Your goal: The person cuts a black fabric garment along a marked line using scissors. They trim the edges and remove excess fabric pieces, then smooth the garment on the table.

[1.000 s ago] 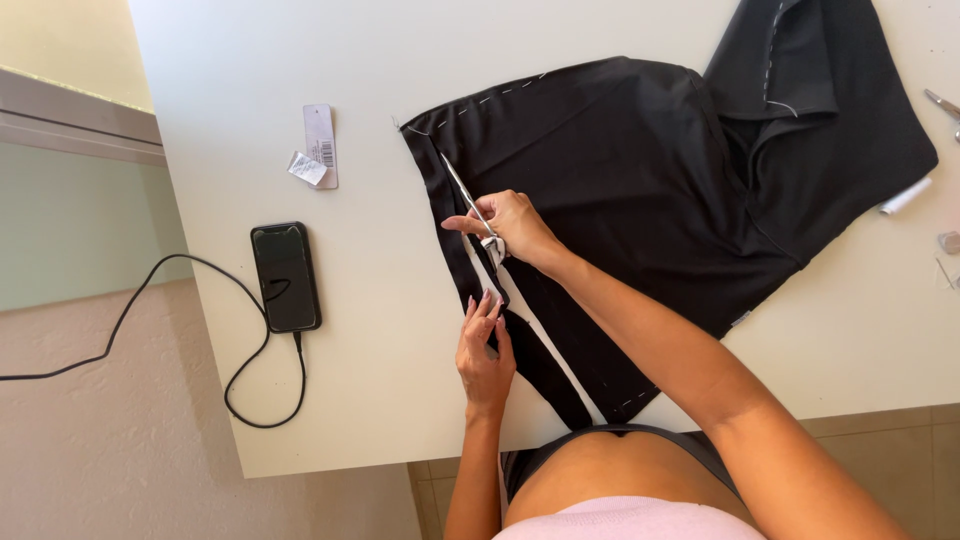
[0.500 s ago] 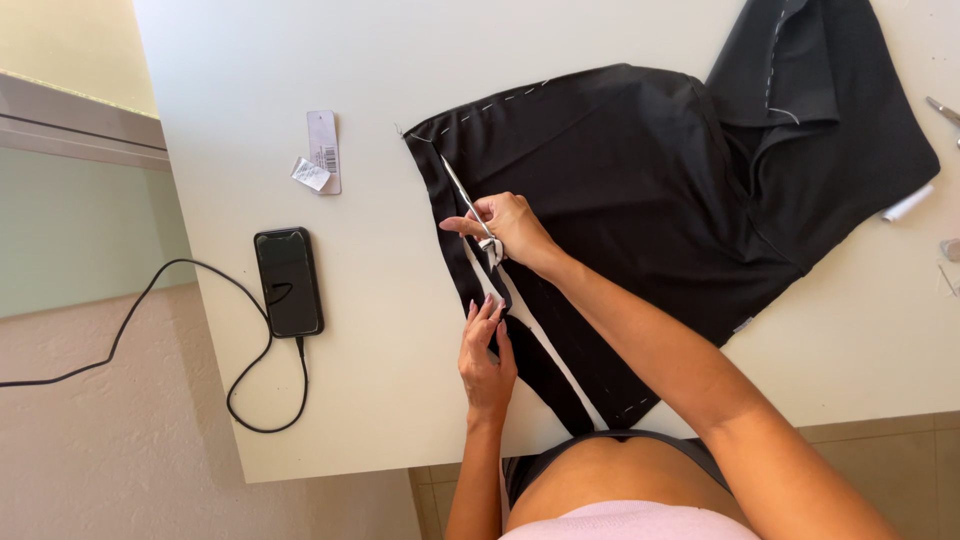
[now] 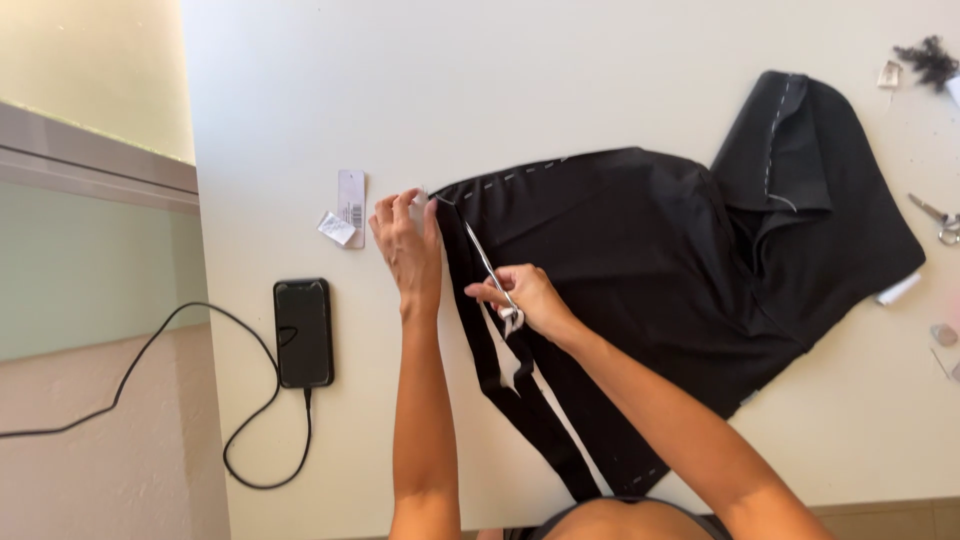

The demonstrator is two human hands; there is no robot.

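Note:
A black garment (image 3: 640, 260) lies spread flat on the white table (image 3: 600, 80). A thin white strip (image 3: 480, 250) runs along its left edge, from the top corner down toward me. My left hand (image 3: 408, 245) rests at that top corner, fingertips pinching the strip's far end against the fabric. My right hand (image 3: 525, 298) lies on the fabric a little lower and pinches the same strip between thumb and fingers. Below my right hand a narrow band of the black fabric (image 3: 530, 410) trails toward the table's near edge.
A black phone (image 3: 303, 332) lies left of my arms, its dark cable (image 3: 240, 440) looping off the table edge. Paper tags (image 3: 348, 210) sit beside my left hand. Scissors (image 3: 935, 217) and a clump of dark thread (image 3: 928, 57) lie at the far right.
My left hand has moved from below my right hand up to the garment's top corner. My right hand has slid down the strip toward me. The camera view has shifted.

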